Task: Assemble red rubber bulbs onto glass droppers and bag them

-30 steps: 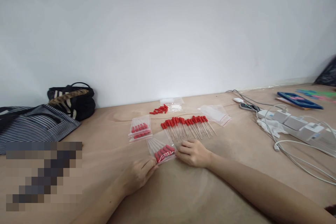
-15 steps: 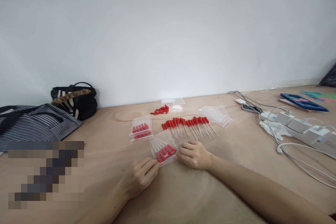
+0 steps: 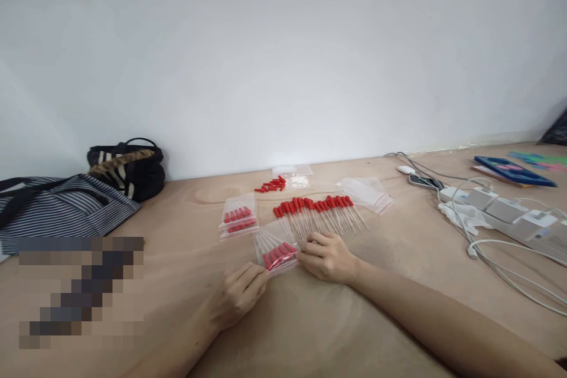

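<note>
A clear zip bag (image 3: 271, 233) lies in front of me, its zip edge toward me. Inside it are several droppers (image 3: 280, 253) with red rubber bulbs and thin clear stems. My left hand (image 3: 243, 290) pinches the bag's near left corner. The fingers of my right hand (image 3: 326, 257) are closed at the right end of the zip edge. Just beyond my right hand, a fanned row of loose red-bulbed droppers (image 3: 321, 215) lies on the table. Left of the held bag rest filled zip bags (image 3: 239, 207), overlapping each other.
Loose red bulbs (image 3: 271, 185) lie farther back, beside a bag of clear stems (image 3: 297, 180). Flat zip bags (image 3: 365, 192) rest right of the dropper row. A power strip with chargers (image 3: 505, 212) and white cables occupies the right. Striped bag (image 3: 84, 207) and black bag (image 3: 148, 174) stand left.
Both hands stay at the same corners of the zip bag. The bulbs inside sit slightly differently, and the plastic over them looks tighter. The view has shifted very slightly.
</note>
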`<state>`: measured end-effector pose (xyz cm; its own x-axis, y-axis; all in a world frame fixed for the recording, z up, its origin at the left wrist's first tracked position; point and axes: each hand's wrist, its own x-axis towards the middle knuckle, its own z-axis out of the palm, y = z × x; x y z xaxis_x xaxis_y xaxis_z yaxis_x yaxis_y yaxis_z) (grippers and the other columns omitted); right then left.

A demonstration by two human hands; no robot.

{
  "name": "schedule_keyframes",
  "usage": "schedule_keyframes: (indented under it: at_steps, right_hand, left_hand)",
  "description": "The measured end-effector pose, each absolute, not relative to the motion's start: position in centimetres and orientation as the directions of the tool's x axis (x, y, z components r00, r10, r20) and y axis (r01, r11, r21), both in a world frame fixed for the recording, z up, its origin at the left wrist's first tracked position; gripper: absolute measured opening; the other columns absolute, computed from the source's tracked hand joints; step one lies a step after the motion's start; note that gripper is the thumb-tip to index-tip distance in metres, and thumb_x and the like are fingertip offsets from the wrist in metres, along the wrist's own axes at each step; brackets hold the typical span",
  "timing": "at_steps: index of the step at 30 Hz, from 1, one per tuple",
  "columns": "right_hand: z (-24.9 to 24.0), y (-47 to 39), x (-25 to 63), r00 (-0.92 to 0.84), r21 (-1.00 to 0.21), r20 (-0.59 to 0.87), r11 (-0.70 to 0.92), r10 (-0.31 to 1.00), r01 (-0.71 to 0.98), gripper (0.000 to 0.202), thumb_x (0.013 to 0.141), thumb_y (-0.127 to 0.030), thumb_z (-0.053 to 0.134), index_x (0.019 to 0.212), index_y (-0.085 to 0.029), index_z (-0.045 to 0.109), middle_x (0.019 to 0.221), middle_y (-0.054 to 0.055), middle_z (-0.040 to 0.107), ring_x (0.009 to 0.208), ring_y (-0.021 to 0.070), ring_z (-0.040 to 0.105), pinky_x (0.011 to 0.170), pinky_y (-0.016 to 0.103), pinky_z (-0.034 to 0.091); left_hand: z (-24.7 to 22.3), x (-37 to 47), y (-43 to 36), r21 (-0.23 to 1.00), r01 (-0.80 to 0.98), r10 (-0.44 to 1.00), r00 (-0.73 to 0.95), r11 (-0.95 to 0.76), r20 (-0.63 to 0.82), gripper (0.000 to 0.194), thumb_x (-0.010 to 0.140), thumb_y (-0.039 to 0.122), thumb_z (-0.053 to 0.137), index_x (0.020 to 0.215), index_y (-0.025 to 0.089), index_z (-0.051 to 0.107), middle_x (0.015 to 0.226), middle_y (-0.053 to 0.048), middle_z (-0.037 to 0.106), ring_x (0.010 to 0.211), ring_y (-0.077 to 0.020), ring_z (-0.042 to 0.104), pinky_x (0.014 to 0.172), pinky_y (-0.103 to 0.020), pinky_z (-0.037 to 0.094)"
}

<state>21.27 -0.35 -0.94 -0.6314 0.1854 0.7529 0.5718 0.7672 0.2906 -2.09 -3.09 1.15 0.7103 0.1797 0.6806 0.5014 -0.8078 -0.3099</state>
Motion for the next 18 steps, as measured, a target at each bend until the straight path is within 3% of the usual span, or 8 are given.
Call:
schedule_keyframes:
  at_steps: [14,18]
  right_hand:
    - [-1.0,-0.6,20.6,-0.628,0.322,0.771,0.786,0.106,0.528,0.012,0.082,-0.018,0.050,0.074,-0.018,0.058,0.065,-0.002,0.059,0.070,0.0101,0.049,0.056,0.024,0.030]
    - [-1.1,-0.4,20.2,-0.667,0.365,0.741,0.788,0.076,0.495,0.021,0.084,-0.017,0.046,0.065,-0.017,0.055,0.061,-0.002,0.055,0.067,0.0096,0.048,0.056,0.025,0.029]
  left_hand:
    - [1.2,-1.6,-2.1,-0.350,0.404,0.076,0.740,-0.845,0.668,0.015,0.083,0.006,0.045,0.085,0.012,0.059,0.072,-0.004,0.067,0.066,-0.0154,0.061,0.063,-0.031,0.051]
    - [1.0,-1.7,-2.1,-0.324,0.399,0.077,0.723,-0.858,0.687,0.014,0.082,0.006,0.046,0.083,0.012,0.059,0.070,-0.003,0.066,0.065,-0.0146,0.060,0.064,-0.030,0.051]
